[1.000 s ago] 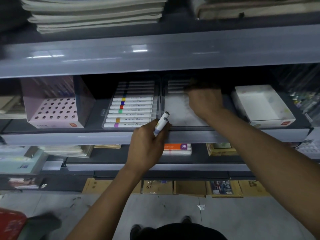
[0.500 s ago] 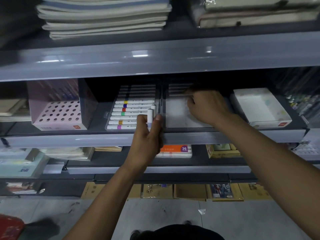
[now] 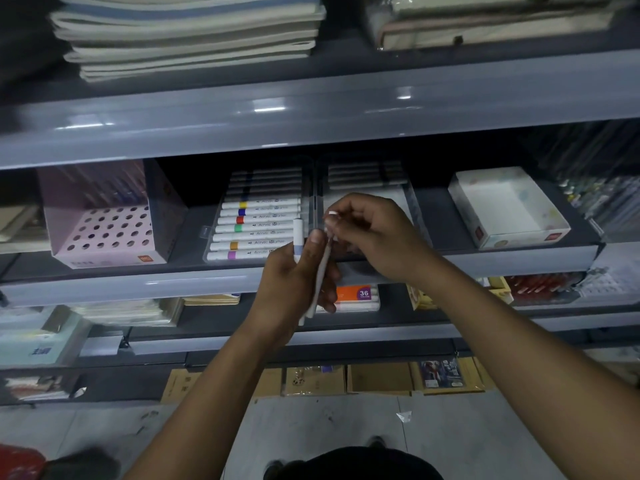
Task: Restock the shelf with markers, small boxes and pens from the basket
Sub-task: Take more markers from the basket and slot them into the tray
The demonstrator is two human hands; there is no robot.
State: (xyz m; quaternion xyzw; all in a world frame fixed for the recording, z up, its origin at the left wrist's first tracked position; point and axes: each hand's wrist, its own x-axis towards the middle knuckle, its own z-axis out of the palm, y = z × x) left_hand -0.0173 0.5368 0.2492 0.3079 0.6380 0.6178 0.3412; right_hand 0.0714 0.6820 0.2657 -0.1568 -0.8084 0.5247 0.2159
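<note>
Markers [image 3: 317, 278], two white acrylic ones, stand near-upright in the left hand [image 3: 294, 285], fingers curled round their barrels, in front of the shelf's front edge [image 3: 138, 285]. Right hand [image 3: 370, 233] pinches the top end of one. Judged light, rigid and smooth; best held mid-barrel. Long axes run toward the shelf. Beyond, the right tray [image 3: 407, 202] holds few markers, the left tray [image 3: 211, 252] many, lying crosswise.

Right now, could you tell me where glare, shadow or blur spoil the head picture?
Head view: glare streaks the upper shelf edge; deep shadow hides the back markers; the bottom-left corner is smeared; shelf lines bow from the wide lens; the left hand and right hand stay fairly sharp.
</note>
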